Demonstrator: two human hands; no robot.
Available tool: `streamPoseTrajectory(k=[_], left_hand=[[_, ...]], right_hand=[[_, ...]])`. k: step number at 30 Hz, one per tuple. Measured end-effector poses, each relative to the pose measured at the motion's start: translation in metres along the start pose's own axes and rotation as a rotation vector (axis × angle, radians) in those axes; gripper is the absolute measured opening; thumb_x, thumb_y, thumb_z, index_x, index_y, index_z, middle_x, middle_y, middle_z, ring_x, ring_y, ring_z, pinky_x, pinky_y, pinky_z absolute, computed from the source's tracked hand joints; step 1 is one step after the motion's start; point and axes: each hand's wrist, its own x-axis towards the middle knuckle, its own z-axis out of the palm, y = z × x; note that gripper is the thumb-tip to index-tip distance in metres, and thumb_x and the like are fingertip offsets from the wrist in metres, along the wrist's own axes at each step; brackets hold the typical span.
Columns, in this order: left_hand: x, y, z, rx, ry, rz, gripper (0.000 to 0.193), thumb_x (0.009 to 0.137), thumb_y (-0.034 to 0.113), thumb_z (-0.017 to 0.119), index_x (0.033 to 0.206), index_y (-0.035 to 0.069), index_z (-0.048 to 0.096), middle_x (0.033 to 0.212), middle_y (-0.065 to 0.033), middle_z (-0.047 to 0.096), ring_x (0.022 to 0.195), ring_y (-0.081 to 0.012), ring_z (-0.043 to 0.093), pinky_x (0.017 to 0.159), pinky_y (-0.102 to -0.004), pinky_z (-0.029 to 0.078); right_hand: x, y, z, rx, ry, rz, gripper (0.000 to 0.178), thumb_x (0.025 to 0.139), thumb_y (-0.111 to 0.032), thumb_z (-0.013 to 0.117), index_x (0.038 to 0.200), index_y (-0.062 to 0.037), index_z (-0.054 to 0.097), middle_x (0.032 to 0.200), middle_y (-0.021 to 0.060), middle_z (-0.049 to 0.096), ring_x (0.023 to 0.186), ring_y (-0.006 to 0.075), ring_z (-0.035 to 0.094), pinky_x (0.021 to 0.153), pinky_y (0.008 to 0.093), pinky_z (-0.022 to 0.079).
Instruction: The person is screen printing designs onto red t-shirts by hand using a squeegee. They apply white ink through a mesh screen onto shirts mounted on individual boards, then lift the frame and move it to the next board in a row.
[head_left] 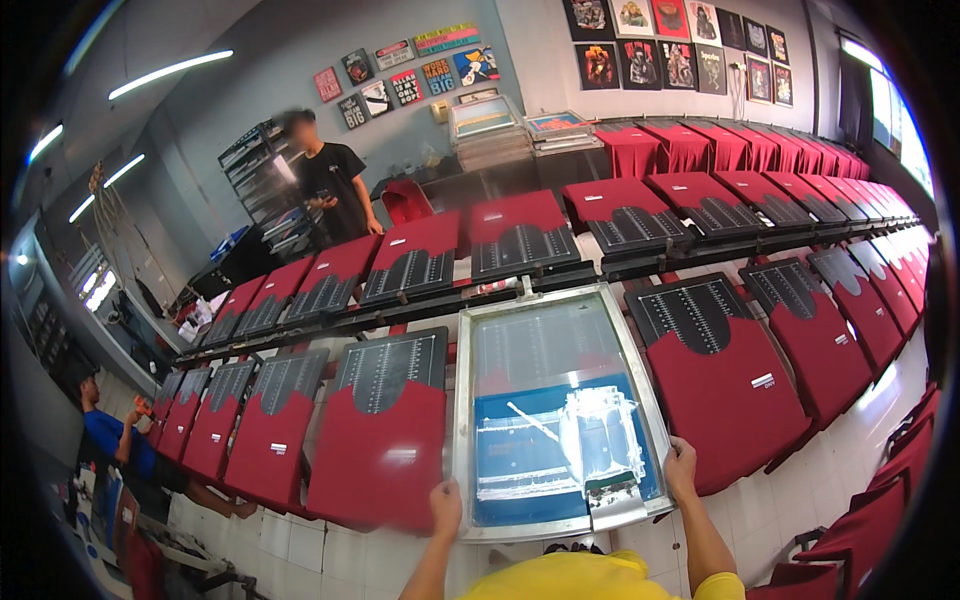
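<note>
A silk-screen frame (463,425) with a pale metal rim is in front of me, over the near row of printing boards. Its mesh is see-through at the far end and carries a blue stencil (512,508) at the near end, smeared with white ink (600,440). Inside the near edge a squeegee (617,507) leans, partly coated with ink. My left hand (446,507) is closed round the frame's near left side. On the right side, my right hand (681,468) grips the rim. What lies under the stencil is hidden.
Boards with red shirts flank the frame, one shirt (375,465) to the left and another (725,400) to the right. Behind runs a second row of shirted boards (520,225) along a dark rail. One person (335,180) stands beyond; another (120,440) sits at far left.
</note>
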Motion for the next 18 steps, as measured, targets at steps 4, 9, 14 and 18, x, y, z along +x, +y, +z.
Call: streamPoseTrajectory(k=[4,9,14,18], left_hand=[[0.003,-0.014,0.004,0.024,0.016,0.006,0.035,0.094,0.024,0.057,0.091,-0.009,0.066,0.073,-0.0187,0.065,0.069,-0.0233,0.06,0.068,-0.0389,0.046],[0.006,-0.031,0.009,-0.059,0.06,0.014,0.029,0.092,0.019,0.059,0.096,-0.009,0.067,0.075,-0.0169,0.068,0.071,-0.0215,0.062,0.07,-0.0388,0.047],[0.009,-0.034,0.009,-0.034,0.01,-0.058,0.026,0.091,0.017,0.061,0.095,-0.008,0.068,0.076,-0.0175,0.069,0.072,-0.0199,0.063,0.068,-0.0377,0.047],[0.012,-0.038,0.01,0.103,-0.014,-0.018,0.025,0.09,0.017,0.059,0.091,-0.005,0.069,0.075,-0.0215,0.066,0.072,-0.0226,0.065,0.067,-0.0388,0.047]], right_hand=[[0.001,0.004,0.001,-0.056,0.016,-0.033,0.03,0.085,0.006,0.048,0.11,0.0053,0.066,0.099,0.0233,0.07,0.095,0.0328,0.069,0.086,0.0372,0.051],[0.004,0.005,0.001,-0.03,0.001,-0.009,0.03,0.086,0.006,0.048,0.109,0.0051,0.067,0.097,0.023,0.07,0.092,0.0311,0.07,0.083,0.0362,0.052],[0.005,0.003,0.005,-0.028,0.009,0.028,0.029,0.086,0.005,0.048,0.108,0.0058,0.067,0.096,0.023,0.07,0.092,0.0306,0.07,0.083,0.0357,0.051],[0.004,0.008,0.011,-0.111,0.041,-0.002,0.028,0.085,0.003,0.048,0.106,0.0061,0.067,0.096,0.0238,0.07,0.091,0.0332,0.069,0.083,0.036,0.051]])
